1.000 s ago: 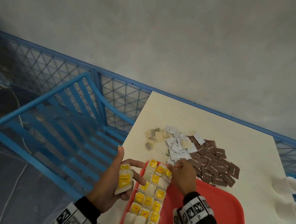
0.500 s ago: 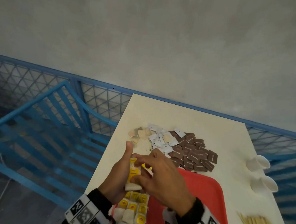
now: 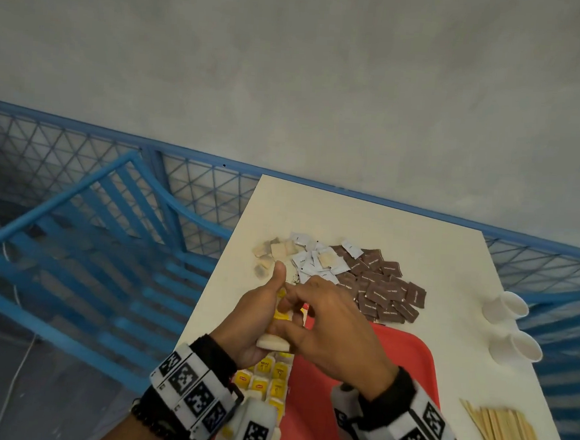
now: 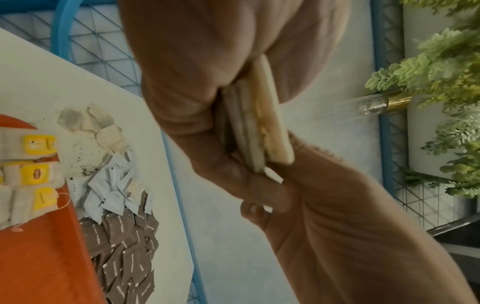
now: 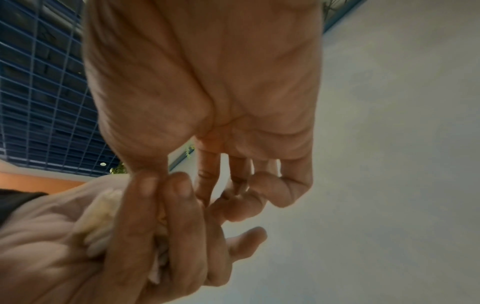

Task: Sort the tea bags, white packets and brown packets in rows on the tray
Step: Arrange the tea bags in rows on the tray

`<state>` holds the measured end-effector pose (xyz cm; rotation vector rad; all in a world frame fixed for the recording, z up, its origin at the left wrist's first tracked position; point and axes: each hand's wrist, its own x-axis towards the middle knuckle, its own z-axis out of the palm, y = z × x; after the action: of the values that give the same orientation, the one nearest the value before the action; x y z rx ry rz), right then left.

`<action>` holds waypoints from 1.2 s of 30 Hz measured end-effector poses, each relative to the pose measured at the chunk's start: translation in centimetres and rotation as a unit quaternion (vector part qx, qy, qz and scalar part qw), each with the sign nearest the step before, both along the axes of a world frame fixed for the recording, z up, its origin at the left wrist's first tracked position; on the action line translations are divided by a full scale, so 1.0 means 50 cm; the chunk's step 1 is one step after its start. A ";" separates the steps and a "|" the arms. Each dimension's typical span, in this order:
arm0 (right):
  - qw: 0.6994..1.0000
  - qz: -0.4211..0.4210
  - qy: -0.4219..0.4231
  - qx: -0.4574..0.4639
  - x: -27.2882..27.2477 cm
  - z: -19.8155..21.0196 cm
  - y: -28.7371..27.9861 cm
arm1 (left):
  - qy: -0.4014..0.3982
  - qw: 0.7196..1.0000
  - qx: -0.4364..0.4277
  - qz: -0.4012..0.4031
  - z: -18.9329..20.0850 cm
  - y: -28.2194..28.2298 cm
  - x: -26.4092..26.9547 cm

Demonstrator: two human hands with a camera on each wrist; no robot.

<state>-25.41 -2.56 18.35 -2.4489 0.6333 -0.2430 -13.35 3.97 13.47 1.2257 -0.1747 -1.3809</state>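
Note:
My left hand [image 3: 258,315] grips a small stack of tea bags [image 3: 280,317] with yellow tags, upright above the near left end of the red tray [image 3: 395,361]. In the left wrist view the stack [image 4: 259,123] shows edge-on between thumb and fingers. My right hand [image 3: 304,312] has come against it, thumb and forefinger pinching the front tea bag; its other fingers curl in the right wrist view [image 5: 270,195]. Tea bags [image 3: 267,379] lie in rows along the tray's left side. White packets [image 3: 313,262] and brown packets [image 3: 383,290] lie heaped on the table beyond.
A few tagless tea bags [image 3: 272,253] and spilled tea grains lie left of the white heap. Two paper cups [image 3: 507,305] lie on their sides at the right edge, with wooden stirrers [image 3: 506,437] nearer. A blue mesh fence [image 3: 198,186] borders the white table [image 3: 317,208].
My right hand left the tea bag rows on the tray and came across to the stack in my left hand. My head turned right, bringing the cups and stirrers into view.

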 end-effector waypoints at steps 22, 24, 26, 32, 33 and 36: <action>0.978 -0.006 -0.156 0.136 -0.024 0.088 -0.062 | -0.005 0.995 -0.045 -0.087 0.044 0.031 0.012; 0.982 -0.003 -0.154 0.107 -0.031 0.109 -0.079 | -0.114 0.985 -0.022 -0.127 0.049 0.037 0.019; 0.987 0.005 -0.143 0.074 -0.036 0.124 -0.092 | -0.224 0.968 -0.008 -0.116 0.062 0.042 0.027; 0.989 0.005 -0.140 0.052 -0.030 0.136 -0.100 | -0.356 0.920 -0.164 -0.025 0.137 0.046 0.031; 0.987 0.003 -0.148 0.058 -0.028 0.135 -0.097 | -0.379 0.908 -0.176 -0.031 0.147 0.047 0.028; 0.977 -0.021 -0.191 0.089 -0.019 0.121 -0.086 | -0.379 0.911 -0.164 -0.021 0.149 0.048 0.026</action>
<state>-26.36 -6.86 24.40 -2.1378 0.5117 -0.6283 -12.06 6.37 20.92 1.4125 -0.9416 -0.7969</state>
